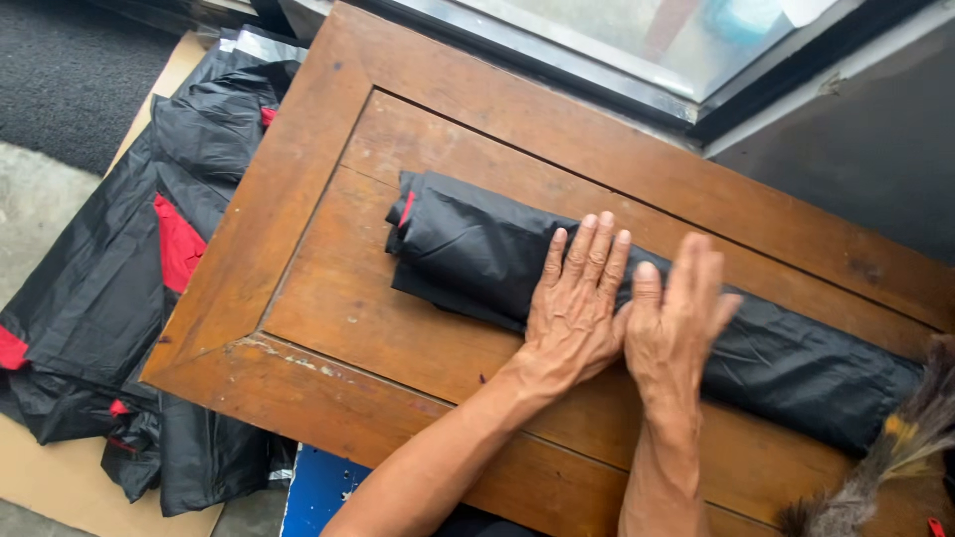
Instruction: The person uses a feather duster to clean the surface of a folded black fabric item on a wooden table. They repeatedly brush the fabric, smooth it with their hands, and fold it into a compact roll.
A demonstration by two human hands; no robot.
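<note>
A long black folded sheet of thin shiny fabric (pixel 468 244), with a small red edge at its left end, lies across a brown wooden table (pixel 328 298). My left hand (pixel 575 303) rests flat on its middle, fingers spread and pointing away from me. My right hand (pixel 676 323) lies flat right beside it, thumbs nearly touching, pressing the same fabric. Neither hand grips anything.
A heap of black and red fabric (pixel 119 268) lies on cardboard on the floor to the left. A feather duster (pixel 895 452) pokes in at the lower right. A glass pane and frame (pixel 637 50) run along the table's far side. A blue object (pixel 318 492) sits below the near edge.
</note>
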